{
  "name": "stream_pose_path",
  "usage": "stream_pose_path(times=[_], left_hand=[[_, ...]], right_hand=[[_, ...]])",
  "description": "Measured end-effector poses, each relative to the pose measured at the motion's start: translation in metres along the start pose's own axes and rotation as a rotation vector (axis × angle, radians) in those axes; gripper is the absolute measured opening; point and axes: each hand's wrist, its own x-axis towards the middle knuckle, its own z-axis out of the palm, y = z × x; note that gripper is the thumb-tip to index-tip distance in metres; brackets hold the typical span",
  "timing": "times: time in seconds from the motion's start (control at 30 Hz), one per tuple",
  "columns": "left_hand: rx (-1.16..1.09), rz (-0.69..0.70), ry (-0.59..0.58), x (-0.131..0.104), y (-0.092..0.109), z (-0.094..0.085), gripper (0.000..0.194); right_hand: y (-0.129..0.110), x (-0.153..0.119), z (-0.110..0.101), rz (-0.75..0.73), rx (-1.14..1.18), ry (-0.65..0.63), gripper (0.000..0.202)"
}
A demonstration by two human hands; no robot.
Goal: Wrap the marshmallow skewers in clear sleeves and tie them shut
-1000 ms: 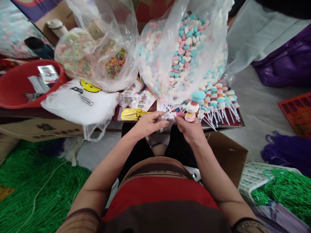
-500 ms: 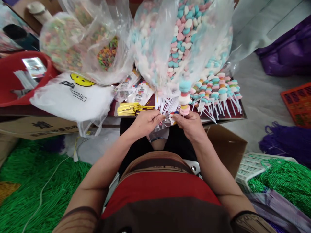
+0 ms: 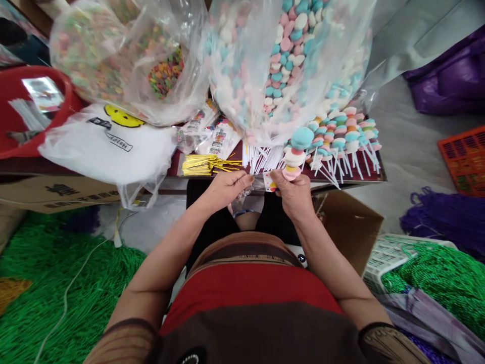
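Note:
My left hand (image 3: 231, 188) pinches one end of a clear plastic wrapper (image 3: 258, 183) at the table's front edge. With my right hand (image 3: 295, 194) I grip the wrapper's printed end and a candy skewer (image 3: 293, 155) of blue, white and pink pieces, which stands up above my fingers. Behind my hands lie white sticks (image 3: 265, 161), yellow twist ties (image 3: 200, 165) and printed wrappers (image 3: 223, 139). Finished-looking candy skewers (image 3: 341, 134) are piled to the right, their sticks pointing toward me.
Large clear bags of marshmallow candy (image 3: 284, 65) and colored rings (image 3: 166, 73) stand at the back. A red basin (image 3: 68, 83) and a white bag (image 3: 109, 151) sit left. Below right are a cardboard box (image 3: 352, 222) and a white basket (image 3: 379, 258).
The skewer has tipped slightly right and toward the camera. The wrapper's printed end shows more between my hands. The whole view has shifted a little.

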Motion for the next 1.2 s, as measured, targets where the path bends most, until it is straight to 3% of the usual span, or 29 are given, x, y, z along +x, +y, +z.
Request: stream_pose_path(times=[0.17, 0.37, 0.5, 0.6, 0.73, 0.87, 1.0, 1.07, 1.2], left_hand=[[0.085, 0.09, 0.036, 0.002, -0.004, -0.002, 0.051], [-0.214, 0.097, 0.166, 0.002, -0.004, 0.014, 0.031], [-0.346, 0.082, 0.266, 0.004, -0.012, 0.023, 0.028], [-0.47, 0.09, 0.347, 0.006, -0.023, 0.019, 0.027], [-0.567, 0.162, 0.367, 0.008, -0.034, 0.006, 0.026], [-0.539, 0.157, 0.372, 0.008, -0.038, -0.001, 0.026], [-0.467, 0.206, 0.393, 0.01, -0.041, 0.0, 0.026], [-0.436, 0.237, 0.392, 0.011, -0.041, 0.0, 0.025], [-0.31, 0.302, 0.41, 0.013, -0.034, 0.002, 0.025]], right_hand=[[-0.009, -0.003, 0.002, 0.067, 0.096, -0.102, 0.034], [0.001, -0.003, 0.012, 0.026, 0.097, 0.005, 0.034], [0.003, -0.004, 0.013, -0.006, 0.049, -0.045, 0.039], [-0.006, -0.006, 0.002, -0.03, -0.006, -0.122, 0.035], [-0.024, -0.014, -0.025, -0.12, -0.257, -0.122, 0.021], [-0.037, -0.022, -0.05, -0.249, -0.469, -0.142, 0.015], [-0.039, -0.026, -0.065, -0.309, -0.489, -0.226, 0.017], [-0.036, -0.025, -0.067, -0.292, -0.44, -0.225, 0.018], [-0.031, -0.019, -0.049, -0.192, -0.22, -0.068, 0.023]])
